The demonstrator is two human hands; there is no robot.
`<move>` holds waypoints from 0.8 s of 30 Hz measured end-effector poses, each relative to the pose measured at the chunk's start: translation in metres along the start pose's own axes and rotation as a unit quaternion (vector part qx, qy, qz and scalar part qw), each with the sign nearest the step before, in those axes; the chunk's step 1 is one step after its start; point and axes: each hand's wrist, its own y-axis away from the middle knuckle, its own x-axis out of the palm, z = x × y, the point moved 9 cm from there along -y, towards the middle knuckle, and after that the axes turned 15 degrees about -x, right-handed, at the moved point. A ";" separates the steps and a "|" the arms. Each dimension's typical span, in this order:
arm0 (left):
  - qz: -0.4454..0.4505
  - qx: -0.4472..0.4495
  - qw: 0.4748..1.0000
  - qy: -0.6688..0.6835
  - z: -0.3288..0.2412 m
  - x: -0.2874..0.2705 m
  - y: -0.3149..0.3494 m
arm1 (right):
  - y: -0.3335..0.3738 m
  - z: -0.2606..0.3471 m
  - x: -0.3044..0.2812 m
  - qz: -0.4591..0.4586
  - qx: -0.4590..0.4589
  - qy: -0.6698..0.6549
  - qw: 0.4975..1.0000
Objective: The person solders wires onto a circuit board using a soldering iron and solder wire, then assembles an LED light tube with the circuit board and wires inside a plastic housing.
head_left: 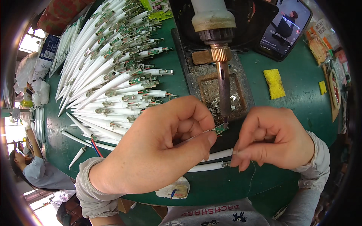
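Observation:
My left hand (162,141) pinches a small green circuit board (220,129) between thumb and forefinger, its end sticking out past the fingertips. The board touches or nearly touches the dark tip of a soldering iron (223,86), which points down from above. To the right, my right hand (277,137) is closed in a pinch on a thin wire (252,175) that hangs in a loop below the fingers. Two white tubes (207,167) lie beneath my hands, one with a metal end close to my right fingertips.
A large heap of white tapered tubes (109,79) with circuit boards at their ends fills the left. Behind my hands is a residue-filled soldering stand (188,71). A yellow sponge (274,83) and a phone (284,30) lie right. Another person (41,169) sits far left.

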 end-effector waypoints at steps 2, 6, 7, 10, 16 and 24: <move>-0.003 -0.002 1.000 -0.003 0.000 0.000 0.000 | -0.002 0.001 -0.004 -0.036 0.031 0.001 0.999; -0.021 -0.004 1.000 0.000 0.001 -0.003 0.002 | -0.001 0.001 -0.008 -0.045 0.093 0.044 0.994; -0.021 -0.004 1.000 0.000 0.002 -0.003 0.001 | 0.000 -0.002 -0.009 -0.046 0.094 0.044 0.994; -0.030 0.025 0.999 -0.017 0.003 -0.002 0.001 | -0.006 0.021 -0.003 0.026 -0.124 0.236 0.964; -0.080 0.080 0.990 -0.088 -0.002 -0.007 0.003 | -0.004 0.007 -0.006 -0.072 0.046 0.044 0.995; -0.065 0.099 0.993 -0.013 -0.007 -0.006 0.004 | -0.009 0.011 -0.007 -0.048 -0.070 0.121 0.989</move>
